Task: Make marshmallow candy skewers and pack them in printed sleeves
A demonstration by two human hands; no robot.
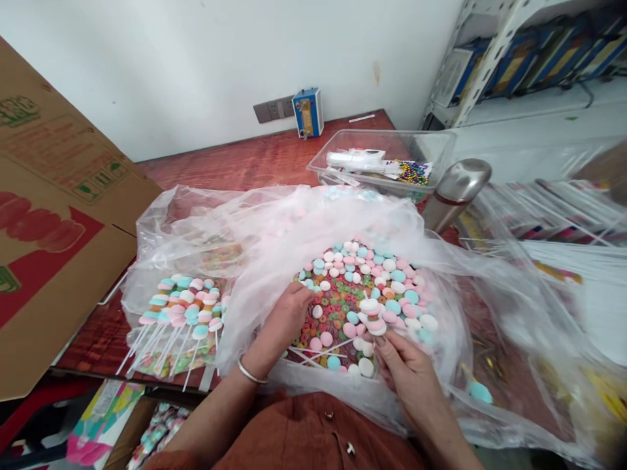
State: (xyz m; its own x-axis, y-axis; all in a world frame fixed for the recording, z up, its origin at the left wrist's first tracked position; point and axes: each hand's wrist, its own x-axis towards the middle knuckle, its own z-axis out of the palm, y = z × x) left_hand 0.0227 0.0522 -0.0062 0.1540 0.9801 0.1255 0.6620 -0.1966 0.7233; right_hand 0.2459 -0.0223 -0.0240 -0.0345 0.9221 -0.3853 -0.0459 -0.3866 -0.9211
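My right hand (404,362) pinches a marshmallow lollipop (373,316), a short stack of white and pink discs with a coloured ring between them. My left hand (290,313) is over the left side of the loose sweets, fingertips bent together; whatever they hold is hidden. Between and beyond my hands lie pink, white and blue marshmallow discs (386,284) and small coloured ring candies (337,300) in an opened clear plastic bag (313,225). Several white sticks (318,354) cross each other near the bag's front edge.
Finished-looking marshmallow lollipops (183,303) lie in rows at left, beside a large cardboard box (53,215). Behind the bag stand a clear plastic bin (337,147), a steel flask (455,192) and a blue device (307,112). Wrapped white sticks (578,287) lie at right.
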